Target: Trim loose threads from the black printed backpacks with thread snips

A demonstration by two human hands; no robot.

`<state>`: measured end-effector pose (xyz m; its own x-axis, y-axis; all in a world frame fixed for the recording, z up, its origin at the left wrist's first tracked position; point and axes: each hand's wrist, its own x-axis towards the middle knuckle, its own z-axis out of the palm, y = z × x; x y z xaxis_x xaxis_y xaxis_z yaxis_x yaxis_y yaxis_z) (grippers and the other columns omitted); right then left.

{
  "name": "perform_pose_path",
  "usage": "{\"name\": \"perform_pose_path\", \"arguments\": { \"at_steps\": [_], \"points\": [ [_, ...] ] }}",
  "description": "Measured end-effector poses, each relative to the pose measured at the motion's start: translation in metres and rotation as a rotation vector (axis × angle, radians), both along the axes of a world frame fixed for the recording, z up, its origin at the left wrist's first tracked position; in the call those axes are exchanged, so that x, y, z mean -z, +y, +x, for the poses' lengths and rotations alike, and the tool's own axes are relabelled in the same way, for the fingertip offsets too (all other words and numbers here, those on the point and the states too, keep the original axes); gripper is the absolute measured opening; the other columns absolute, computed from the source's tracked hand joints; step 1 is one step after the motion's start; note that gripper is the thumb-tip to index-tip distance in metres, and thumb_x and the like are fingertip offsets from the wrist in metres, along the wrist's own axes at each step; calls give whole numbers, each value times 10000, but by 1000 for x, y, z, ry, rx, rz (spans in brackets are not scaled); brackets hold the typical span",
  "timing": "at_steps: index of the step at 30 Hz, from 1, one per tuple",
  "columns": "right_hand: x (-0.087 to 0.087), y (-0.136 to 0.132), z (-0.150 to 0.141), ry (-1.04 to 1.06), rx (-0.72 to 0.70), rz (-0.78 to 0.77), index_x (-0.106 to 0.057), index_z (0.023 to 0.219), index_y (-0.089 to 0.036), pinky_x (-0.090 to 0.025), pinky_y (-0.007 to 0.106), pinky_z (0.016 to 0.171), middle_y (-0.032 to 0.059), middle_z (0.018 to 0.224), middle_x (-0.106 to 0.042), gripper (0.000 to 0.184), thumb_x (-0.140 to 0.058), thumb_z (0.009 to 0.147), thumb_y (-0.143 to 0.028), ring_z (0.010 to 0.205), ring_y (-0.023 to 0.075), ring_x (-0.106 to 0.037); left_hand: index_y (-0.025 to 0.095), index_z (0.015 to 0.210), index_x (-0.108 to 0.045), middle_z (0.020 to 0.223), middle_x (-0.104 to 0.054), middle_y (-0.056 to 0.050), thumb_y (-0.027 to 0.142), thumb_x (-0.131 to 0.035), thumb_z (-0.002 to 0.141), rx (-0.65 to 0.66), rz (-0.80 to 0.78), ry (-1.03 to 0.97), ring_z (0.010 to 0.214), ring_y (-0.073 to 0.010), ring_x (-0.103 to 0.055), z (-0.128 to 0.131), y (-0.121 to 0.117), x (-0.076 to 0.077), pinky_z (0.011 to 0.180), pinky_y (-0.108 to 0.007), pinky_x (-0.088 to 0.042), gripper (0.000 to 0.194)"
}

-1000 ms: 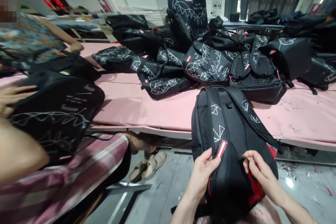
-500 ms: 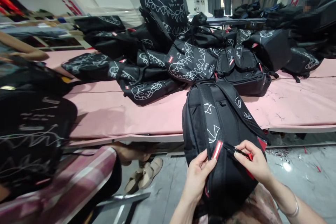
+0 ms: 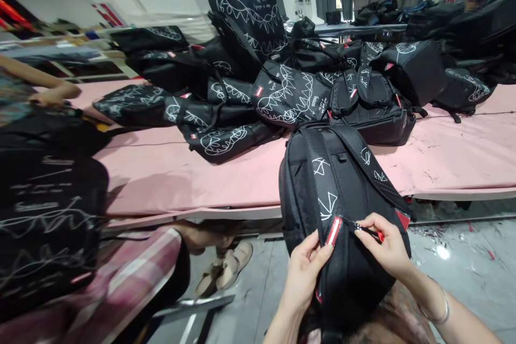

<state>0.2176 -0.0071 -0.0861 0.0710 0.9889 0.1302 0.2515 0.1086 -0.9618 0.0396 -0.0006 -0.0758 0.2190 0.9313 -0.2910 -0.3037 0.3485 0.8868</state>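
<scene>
A black backpack (image 3: 296, 188) leans against the table edge, its back panel and shoulder straps facing me. White line drawings mark the shoulder strap (image 3: 321, 172), which carries a red-and-white label (image 3: 334, 231). My left hand (image 3: 305, 266) is closed on that strap, thumb and fingers pinching it at the label. In my right hand (image 3: 385, 242) are small black-and-red thread snips (image 3: 368, 231), their tip pointing left at the strap beside the label's upper end. The fingers partly cover the snips, so whether the blades are apart cannot be made out.
Several black backpacks (image 3: 290, 94) with white scribbles are piled along the pink-covered table (image 3: 161, 180). At the left sits another person, whose hand (image 3: 54, 94) is by a dark backpack (image 3: 52, 209). Thread scraps lie on the table and the floor (image 3: 455, 258).
The snips and my right hand have shifted slightly left and up near the label. My left hand keeps its hold. The other person's hand shows more clearly at the left.
</scene>
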Motion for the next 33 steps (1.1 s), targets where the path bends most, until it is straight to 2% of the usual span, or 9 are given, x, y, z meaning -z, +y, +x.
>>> {"name": "perform_pose_path", "arguments": {
  "at_steps": [5, 10, 16, 21, 24, 28, 33],
  "points": [
    [-4, 1, 7, 34, -71, -90, -554, 793, -162, -365, 210, 505, -24, 588, -507, 202, -582, 788, -362, 529, 95, -456, 149, 1049, -643, 1083, -652, -107, 272, -723, 654, -6, -21, -3, 1022, -250, -590, 0, -1, 2, 931, -353, -440, 421],
    [-18, 8, 13, -37, -150, -68, -567, 801, -171, -414, 235, 567, 32, 746, -614, 198, -586, 786, -367, 630, 127, -535, 158, 1021, -654, 1064, -662, -92, 282, -723, 654, -3, -29, 8, 1007, -246, -597, 1, -4, 5, 903, -337, -460, 394],
    [-23, 14, 14, -143, -169, -5, -588, 788, -181, -429, 251, 589, 34, 737, -625, 169, -591, 783, -350, 657, 149, -564, 164, 1038, -642, 1089, -652, -85, 283, -698, 687, 48, -5, -6, 1035, -251, -581, 3, -4, 5, 911, -336, -455, 375],
    [-27, 24, 22, -9, -206, -23, -581, 774, -169, -445, 253, 615, 37, 764, -625, 181, -621, 763, -345, 678, 143, -567, 163, 1108, -609, 1186, -594, -104, 267, -680, 706, 89, 18, -42, 1122, -276, -521, 2, -4, -3, 963, -372, -413, 422],
    [-32, 41, 38, 3, -316, -51, -605, 807, -162, -456, 256, 628, 36, 786, -631, 212, -666, 725, -349, 690, 142, -572, 166, 1137, -592, 1224, -566, -106, 255, -690, 693, 106, 26, -62, 1153, -278, -494, 0, -4, -8, 994, -388, -381, 463],
    [-44, 71, 56, -127, -532, -93, -640, 826, -150, -454, 257, 630, 30, 777, -631, 257, -701, 687, -357, 698, 145, -573, 161, 1131, -599, 1220, -567, -117, 254, -720, 654, 104, 26, -50, 1144, -282, -501, -2, -5, -9, 1001, -392, -371, 501],
    [-70, 94, 50, -243, -746, -74, -650, 826, -143, -441, 233, 600, 28, 776, -637, 258, -687, 696, -363, 673, 131, -568, 152, 1119, -605, 1196, -585, -116, 262, -721, 646, 134, 32, -69, 1139, -287, -504, -4, -4, -9, 996, -389, -374, 499]
  ]
}}
